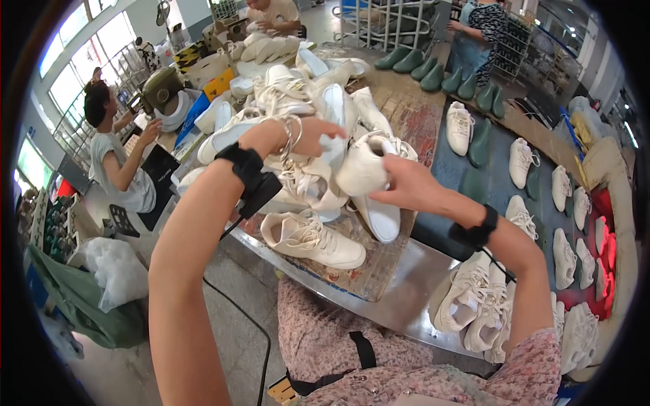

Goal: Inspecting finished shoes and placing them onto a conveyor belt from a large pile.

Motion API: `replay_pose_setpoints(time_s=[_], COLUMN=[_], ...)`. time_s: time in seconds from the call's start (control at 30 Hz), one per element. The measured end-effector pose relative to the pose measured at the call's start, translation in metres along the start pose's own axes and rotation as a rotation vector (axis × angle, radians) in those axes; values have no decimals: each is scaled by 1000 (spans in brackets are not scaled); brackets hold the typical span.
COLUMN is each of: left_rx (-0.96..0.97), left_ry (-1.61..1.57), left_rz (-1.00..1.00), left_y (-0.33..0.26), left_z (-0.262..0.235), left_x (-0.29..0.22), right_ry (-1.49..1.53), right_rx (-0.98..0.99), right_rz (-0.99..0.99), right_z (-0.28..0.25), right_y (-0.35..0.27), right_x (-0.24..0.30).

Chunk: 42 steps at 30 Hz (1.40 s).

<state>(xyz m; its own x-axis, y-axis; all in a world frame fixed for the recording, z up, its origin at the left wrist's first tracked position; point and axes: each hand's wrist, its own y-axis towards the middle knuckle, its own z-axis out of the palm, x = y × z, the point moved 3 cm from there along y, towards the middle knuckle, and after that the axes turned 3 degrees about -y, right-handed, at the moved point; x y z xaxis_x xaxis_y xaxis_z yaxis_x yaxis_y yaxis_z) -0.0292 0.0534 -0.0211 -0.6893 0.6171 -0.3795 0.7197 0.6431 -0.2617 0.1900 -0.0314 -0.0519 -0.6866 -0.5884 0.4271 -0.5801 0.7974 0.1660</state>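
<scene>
My right hand (406,181) grips a white sneaker (365,166), fingers closed on its heel end, holding it raised above the worktable (399,298). My left hand (308,135) reaches into the pile of white sneakers (298,101) just beside it, fingers curled over one shoe (333,108); I cannot tell whether they are closed on it. Black wrist straps sit on both forearms, with bangles on the left. One sneaker (313,238) lies on its side on the worn mat (365,271) below my hands. More pairs line the conveyor (501,183) to my right, alongside green shoe lasts (433,71). A seated person (115,159) works at the left.
</scene>
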Motion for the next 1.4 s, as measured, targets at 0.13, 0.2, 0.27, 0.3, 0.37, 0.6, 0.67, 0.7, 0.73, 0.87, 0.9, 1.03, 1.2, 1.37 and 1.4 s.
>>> replay_pose_setpoints(time_s=[0.13,0.2,0.27,0.3,0.37,0.6,0.67,0.7,0.73,0.87,0.9,1.03,1.2,1.37,1.4], left_rx=[-140,-193,-186,-202,-206,-195,-269,-222,-236,-215,-191,-255,-225,-190,-209], left_ry=[282,314,300,345,402,472,493,550,540,676,695,747,370,119,140], left_rz=[-142,-248,-241,-254,-247,-318,-240,-250,-359,-353,-348,-350,-458,-399,-382], left_y=[-1,-8,-9,-9,-1,-1,-11,-10,-1,11,20,26,34,34,34], left_z=[24,19,16,12,13,24,33,38,37,25,21,17,-8,-4,-1], left_x=[10,8,15,14,11,5,23,39,15,-8,-11,8,21,25,27], right_ry=[-18,-171,-285,-271,-297,-378,-333,-322,-376,-652,-543,-210,-287,-300,-261], right_rx=[-30,-83,-122,-110,-57,151,103,84,227,294,115,-328,-529,-642,-611], right_rz=[4,24,37,76,117,365,317,289,424,315,130,-201,-36,35,46], right_z=[-33,-32,-26,-24,-13,64,66,67,58,16,12,34,111,122,120], right_y=[-58,-81,-98,-106,-119,-153,-159,-154,-157,-130,-116,-26,24,3,1], right_x=[-32,-54,-83,-103,-147,-255,-260,-253,-236,-149,-125,-69,-64,-74,-70])
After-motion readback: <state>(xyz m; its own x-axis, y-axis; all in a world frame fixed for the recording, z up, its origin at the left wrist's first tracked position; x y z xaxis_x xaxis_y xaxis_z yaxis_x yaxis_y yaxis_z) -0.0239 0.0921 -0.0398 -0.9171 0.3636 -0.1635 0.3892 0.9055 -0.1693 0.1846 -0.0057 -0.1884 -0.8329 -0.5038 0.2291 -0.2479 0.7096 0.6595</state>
